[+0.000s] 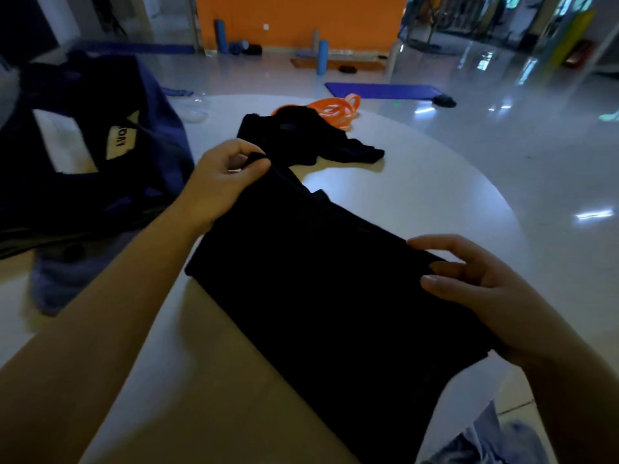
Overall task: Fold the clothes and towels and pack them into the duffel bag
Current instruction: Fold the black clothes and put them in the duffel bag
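A black garment (321, 296) lies flat across the white round table (418, 189), reaching from the middle toward the near edge. My left hand (224, 179) pinches its far corner between thumb and fingers. At the garment's right edge my right hand (469, 289) holds the cloth with curled fingers. A dark blue duffel bag (87, 145) with a white label sits open on the table's left side. A second black garment (308, 139) lies crumpled at the far side of the table.
Orange resistance bands (335, 108) lie behind the crumpled garment. A blue-grey cloth (57, 279) sits under the bag's near side. Beyond the table are a shiny floor, a blue mat (382, 90) and foam rollers by an orange wall.
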A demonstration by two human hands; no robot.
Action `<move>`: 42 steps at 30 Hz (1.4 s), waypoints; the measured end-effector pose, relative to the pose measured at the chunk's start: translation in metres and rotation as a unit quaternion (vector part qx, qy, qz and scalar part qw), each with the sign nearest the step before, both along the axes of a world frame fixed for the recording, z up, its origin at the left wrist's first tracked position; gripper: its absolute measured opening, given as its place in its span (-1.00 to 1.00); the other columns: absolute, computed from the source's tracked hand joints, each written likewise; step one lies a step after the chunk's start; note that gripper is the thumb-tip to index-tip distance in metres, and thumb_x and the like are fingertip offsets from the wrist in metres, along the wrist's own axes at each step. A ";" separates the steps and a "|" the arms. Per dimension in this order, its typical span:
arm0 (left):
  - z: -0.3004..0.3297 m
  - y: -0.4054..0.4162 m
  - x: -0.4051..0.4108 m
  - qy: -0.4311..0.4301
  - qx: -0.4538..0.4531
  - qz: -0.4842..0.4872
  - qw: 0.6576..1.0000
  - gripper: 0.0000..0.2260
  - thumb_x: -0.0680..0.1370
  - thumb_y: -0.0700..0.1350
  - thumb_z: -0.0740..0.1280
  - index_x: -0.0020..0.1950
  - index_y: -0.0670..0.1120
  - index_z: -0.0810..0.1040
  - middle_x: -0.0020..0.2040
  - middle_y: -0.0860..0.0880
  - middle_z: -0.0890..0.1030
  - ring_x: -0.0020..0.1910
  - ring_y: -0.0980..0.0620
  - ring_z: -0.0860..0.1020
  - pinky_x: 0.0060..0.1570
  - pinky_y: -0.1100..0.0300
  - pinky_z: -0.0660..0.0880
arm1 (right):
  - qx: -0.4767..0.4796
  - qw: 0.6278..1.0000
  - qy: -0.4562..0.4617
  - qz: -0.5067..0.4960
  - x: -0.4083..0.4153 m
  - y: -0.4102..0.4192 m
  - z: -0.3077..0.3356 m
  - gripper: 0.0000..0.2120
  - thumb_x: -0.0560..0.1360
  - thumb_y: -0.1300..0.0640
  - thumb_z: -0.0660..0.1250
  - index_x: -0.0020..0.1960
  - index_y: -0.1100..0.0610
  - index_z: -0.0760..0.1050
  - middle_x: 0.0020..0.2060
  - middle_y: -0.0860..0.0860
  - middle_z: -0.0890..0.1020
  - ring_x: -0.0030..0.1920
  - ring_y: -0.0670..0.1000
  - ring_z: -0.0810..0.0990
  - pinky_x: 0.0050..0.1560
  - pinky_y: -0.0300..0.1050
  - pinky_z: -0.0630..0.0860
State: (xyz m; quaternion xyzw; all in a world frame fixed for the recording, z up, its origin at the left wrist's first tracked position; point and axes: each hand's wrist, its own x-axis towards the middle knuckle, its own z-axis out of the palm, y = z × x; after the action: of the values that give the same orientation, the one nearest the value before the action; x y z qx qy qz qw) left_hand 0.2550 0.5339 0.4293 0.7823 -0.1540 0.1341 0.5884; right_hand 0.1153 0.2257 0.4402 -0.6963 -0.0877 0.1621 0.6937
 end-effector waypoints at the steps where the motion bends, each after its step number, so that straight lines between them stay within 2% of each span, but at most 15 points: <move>1: 0.000 -0.013 0.014 0.006 0.012 0.000 1.000 -0.83 0.54 -0.22 0.35 -0.11 0.06 0.53 -0.19 0.06 0.57 -0.21 0.26 0.53 -0.07 0.37 0.44 | -0.006 1.000 -0.002 -0.008 0.012 -0.010 0.003 -0.35 0.12 -0.09 0.63 0.17 -0.01 0.55 -0.07 0.25 0.63 -0.21 0.23 0.62 -0.26 -0.07 0.62; 6: -0.024 -0.065 0.087 0.095 0.118 -0.006 0.988 -0.95 0.54 -0.15 0.37 -0.05 -0.01 0.54 -0.17 0.02 0.60 -0.15 0.04 0.57 -0.13 0.23 0.50 | -0.184 0.977 -0.037 -0.098 0.086 -0.052 -0.014 -0.69 0.48 0.15 0.37 0.19 -0.05 0.48 -0.15 0.15 0.67 -0.26 0.13 0.63 -0.33 -0.14 0.58; 8: -0.050 -0.078 0.106 0.131 0.203 0.007 0.970 -0.94 0.55 -0.10 0.37 0.00 -0.02 0.55 -0.09 -0.01 0.59 -0.08 0.00 0.57 -0.02 0.12 0.52 | -0.280 0.955 -0.016 -0.099 0.101 -0.064 -0.033 -0.67 0.42 -0.08 0.38 0.16 -0.17 0.44 -0.10 0.03 0.67 -0.22 -0.02 0.66 -0.26 -0.16 0.57; 10: -0.071 -0.081 0.115 0.153 0.260 0.035 0.953 -0.85 0.55 -0.04 0.36 0.08 -0.04 0.58 0.00 -0.06 0.60 -0.01 -0.04 0.57 0.07 0.06 0.50 | -0.326 0.942 0.002 -0.074 0.100 -0.075 -0.048 -0.50 0.22 -0.29 0.34 0.14 -0.25 0.41 -0.03 -0.07 0.63 -0.09 -0.06 0.65 -0.06 -0.07 0.59; 12: -0.082 -0.081 0.119 0.154 0.258 0.066 0.951 -0.78 0.54 -0.02 0.36 0.14 -0.07 0.59 0.02 -0.07 0.63 0.00 -0.03 0.58 0.05 0.10 0.48 | -0.349 0.934 -0.027 -0.073 0.096 -0.083 -0.059 -0.55 0.30 -0.19 0.40 0.16 -0.24 0.40 -0.02 -0.10 0.61 -0.06 -0.07 0.63 0.00 -0.09 0.58; 15: -0.082 -0.086 0.120 0.128 0.268 0.091 0.951 -0.79 0.56 -0.03 0.33 0.13 -0.09 0.59 -0.02 -0.05 0.59 -0.05 -0.01 0.54 -0.02 0.14 0.42 | -0.352 0.926 -0.084 -0.109 0.093 -0.091 -0.072 -0.70 0.51 0.13 0.34 0.17 -0.16 0.44 -0.10 -0.09 0.63 -0.13 -0.14 0.63 -0.15 -0.29 0.53; 20: -0.085 -0.095 0.121 0.107 0.289 0.131 0.942 -0.81 0.57 -0.05 0.31 0.12 -0.09 0.56 -0.06 -0.02 0.54 -0.06 -0.02 0.49 -0.07 0.16 0.36 | -0.376 0.896 -0.106 -0.212 0.090 -0.094 -0.084 -0.79 0.52 0.16 0.32 0.09 -0.09 0.48 -0.23 -0.09 0.61 -0.27 -0.06 0.60 -0.30 -0.31 0.45; 24: -0.085 -0.099 0.113 -0.032 0.354 0.156 0.921 -0.75 0.59 -0.04 0.25 0.20 -0.12 0.53 0.12 -0.09 0.51 0.08 -0.11 0.49 0.01 0.08 0.36 | -0.431 0.858 -0.137 -0.244 0.088 -0.088 -0.091 -0.83 0.49 0.17 0.35 0.04 -0.02 0.49 -0.29 -0.11 0.55 -0.31 -0.16 0.50 -0.35 -0.40 0.32; 28: -0.073 -0.119 0.076 -0.223 0.383 0.086 0.892 -0.69 0.58 0.04 0.21 0.13 -0.12 0.61 0.14 -0.10 0.58 0.16 -0.13 0.51 0.15 -0.07 0.41 | -0.519 0.800 -0.166 -0.250 0.092 -0.082 -0.102 -0.92 0.47 0.15 0.37 -0.03 0.08 0.55 -0.28 -0.05 0.45 -0.33 -0.02 0.40 -0.37 -0.22 0.23; 29: -0.076 -0.125 0.068 -0.214 0.421 0.065 0.879 -0.63 0.58 0.11 0.17 0.19 -0.09 0.59 0.20 -0.09 0.57 0.23 -0.12 0.48 0.21 -0.09 0.38 | -0.545 0.781 -0.171 -0.255 0.091 -0.082 -0.104 -0.92 0.47 0.13 0.37 -0.04 0.08 0.55 -0.25 -0.03 0.45 -0.35 -0.02 0.38 -0.38 -0.25 0.21; 31: -0.083 -0.133 0.060 -0.077 0.510 0.009 0.856 -0.44 0.58 0.29 -0.04 0.43 0.02 0.38 0.44 -0.02 0.36 0.45 -0.04 0.26 0.41 -0.11 0.14 | -0.589 0.730 -0.209 -0.276 0.087 -0.082 -0.107 -0.84 0.43 0.12 0.41 0.00 0.10 0.56 -0.16 0.04 0.52 -0.31 0.02 0.44 -0.34 -0.24 0.29; 33: -0.093 -0.133 0.068 0.065 0.554 -0.026 0.829 -0.36 0.55 0.37 -0.17 0.56 0.10 0.06 0.57 0.09 0.04 0.54 0.11 -0.05 0.49 -0.08 -0.15 | -0.602 0.688 -0.297 -0.275 0.084 -0.081 -0.110 -0.74 0.42 0.13 0.38 0.10 0.15 0.55 0.01 0.13 0.57 -0.07 0.17 0.52 -0.19 -0.03 0.45; 35: -0.097 -0.131 0.079 0.086 0.564 -0.039 0.820 -0.38 0.56 0.33 -0.13 0.57 0.11 -0.04 0.58 0.13 -0.07 0.53 0.16 -0.15 0.48 -0.08 -0.23 | -0.572 0.708 -0.366 -0.194 0.083 -0.081 -0.115 -0.65 0.44 0.08 0.23 0.20 0.11 0.51 0.19 0.10 0.55 0.18 0.13 0.47 0.09 0.02 0.43; 38: -0.097 -0.128 0.090 0.066 0.564 -0.064 0.820 -0.40 0.57 0.33 -0.11 0.57 0.12 -0.02 0.57 0.14 -0.05 0.53 0.17 -0.14 0.49 -0.07 -0.22 | -0.490 0.795 -0.344 -0.097 0.080 -0.079 -0.122 -0.57 0.47 0.08 0.11 0.31 0.00 0.43 0.31 -0.01 0.51 0.30 -0.06 0.40 0.24 -0.19 0.33; 42: -0.097 -0.122 0.106 0.017 0.552 -0.095 0.828 -0.32 0.51 0.40 -0.14 0.55 0.10 0.08 0.57 0.11 0.04 0.54 0.14 -0.10 0.50 -0.03 -0.14 | -0.545 0.757 -0.343 -0.113 0.073 -0.071 -0.129 -0.55 0.52 0.10 0.06 0.32 0.17 0.50 0.29 0.10 0.53 0.28 0.05 0.47 0.30 -0.14 0.24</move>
State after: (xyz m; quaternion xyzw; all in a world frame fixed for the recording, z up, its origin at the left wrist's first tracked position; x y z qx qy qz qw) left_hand 0.3606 0.4116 0.3323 0.9605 -0.2654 -0.0434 0.0709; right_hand 0.1883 0.1548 0.3109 -0.9705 -0.1373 -0.1462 0.1337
